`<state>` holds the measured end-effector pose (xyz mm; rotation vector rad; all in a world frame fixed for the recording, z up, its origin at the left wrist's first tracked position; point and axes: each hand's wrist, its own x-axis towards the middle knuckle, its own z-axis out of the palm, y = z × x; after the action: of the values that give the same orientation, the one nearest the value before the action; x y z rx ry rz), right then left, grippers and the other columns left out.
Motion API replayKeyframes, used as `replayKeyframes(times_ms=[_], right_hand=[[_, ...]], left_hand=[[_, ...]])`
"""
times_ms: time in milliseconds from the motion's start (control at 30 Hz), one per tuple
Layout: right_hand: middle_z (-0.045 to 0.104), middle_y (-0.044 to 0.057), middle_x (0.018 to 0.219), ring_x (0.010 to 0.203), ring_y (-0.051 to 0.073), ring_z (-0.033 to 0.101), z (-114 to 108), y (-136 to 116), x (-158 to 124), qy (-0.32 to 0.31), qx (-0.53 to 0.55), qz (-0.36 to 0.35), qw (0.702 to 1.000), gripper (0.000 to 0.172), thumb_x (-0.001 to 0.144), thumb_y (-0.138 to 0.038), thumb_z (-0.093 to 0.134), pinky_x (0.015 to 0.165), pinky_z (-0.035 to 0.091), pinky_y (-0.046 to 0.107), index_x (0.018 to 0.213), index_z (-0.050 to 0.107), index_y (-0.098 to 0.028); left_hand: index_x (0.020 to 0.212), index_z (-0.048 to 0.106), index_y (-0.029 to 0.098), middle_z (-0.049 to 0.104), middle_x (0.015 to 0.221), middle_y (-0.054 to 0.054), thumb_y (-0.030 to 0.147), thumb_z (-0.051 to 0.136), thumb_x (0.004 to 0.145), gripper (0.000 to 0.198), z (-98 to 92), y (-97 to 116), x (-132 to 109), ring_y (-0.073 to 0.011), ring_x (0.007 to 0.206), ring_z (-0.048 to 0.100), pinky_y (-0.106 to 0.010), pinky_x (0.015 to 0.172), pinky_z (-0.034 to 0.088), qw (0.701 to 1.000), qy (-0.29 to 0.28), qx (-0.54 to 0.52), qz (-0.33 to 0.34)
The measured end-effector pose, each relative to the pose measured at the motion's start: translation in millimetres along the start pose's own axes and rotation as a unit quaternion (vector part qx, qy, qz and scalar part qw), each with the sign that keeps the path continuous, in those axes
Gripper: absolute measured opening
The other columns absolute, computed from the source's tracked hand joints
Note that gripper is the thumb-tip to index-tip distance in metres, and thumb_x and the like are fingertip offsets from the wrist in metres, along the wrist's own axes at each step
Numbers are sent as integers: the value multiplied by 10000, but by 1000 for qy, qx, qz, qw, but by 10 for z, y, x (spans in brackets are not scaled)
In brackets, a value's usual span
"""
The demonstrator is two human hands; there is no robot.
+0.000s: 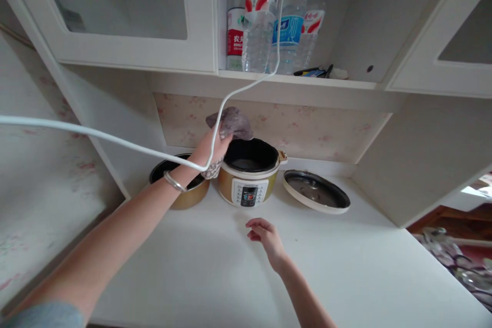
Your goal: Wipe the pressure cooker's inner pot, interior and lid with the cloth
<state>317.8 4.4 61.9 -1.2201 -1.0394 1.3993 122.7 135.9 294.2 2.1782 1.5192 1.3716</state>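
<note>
My left hand (213, 149) is closed on a grey-purple cloth (232, 122) and holds it at the left rim of a gold electric cooker (249, 184). The cooker stands open on the white counter (215, 266), its dark inner pot showing. A metal bangle sits on my left wrist. My right hand (265, 236) hovers just above the counter in front of the cooker, fingers loosely curled and apart, holding nothing. A gold pot (183, 190) with a dark inside stands left of the cooker, partly hidden by my left arm.
The cooker's lid (315, 191) lies upside down to the right. A white cable (96, 136) crosses the view from the left up to the shelf. Several plastic water bottles (265, 15) stand in the open cupboard above. Walls close in on both sides.
</note>
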Motion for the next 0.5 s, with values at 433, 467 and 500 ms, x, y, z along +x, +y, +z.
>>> replayKeyframes(times_ms=[433, 467, 500], right_hand=[[586, 118, 1245, 1042, 257, 618, -185, 406, 150, 178, -89, -71, 977, 575, 774, -464, 605, 798, 523, 366, 1291, 504, -234], [482, 130, 1376, 1138, 269, 575, -185, 347, 239, 187, -76, -80, 976, 687, 755, -488, 635, 827, 524, 372, 1364, 432, -245], [371, 133, 1466, 1221, 281, 518, -186, 275, 334, 195, -71, -93, 974, 781, 739, -510, 656, 868, 515, 384, 1417, 363, -255]], left_hand=[[760, 760, 216, 736, 732, -39, 124, 695, 578, 214, 937, -44, 534, -244, 714, 664, -300, 680, 508, 845, -535, 15, 7], [702, 752, 211, 717, 663, -33, 108, 696, 563, 182, 902, -115, 600, -242, 683, 654, -305, 667, 502, 839, -543, 37, -11], [648, 740, 207, 695, 607, -29, 93, 693, 555, 155, 874, -184, 663, -241, 665, 643, -312, 667, 496, 832, -551, 67, -18]])
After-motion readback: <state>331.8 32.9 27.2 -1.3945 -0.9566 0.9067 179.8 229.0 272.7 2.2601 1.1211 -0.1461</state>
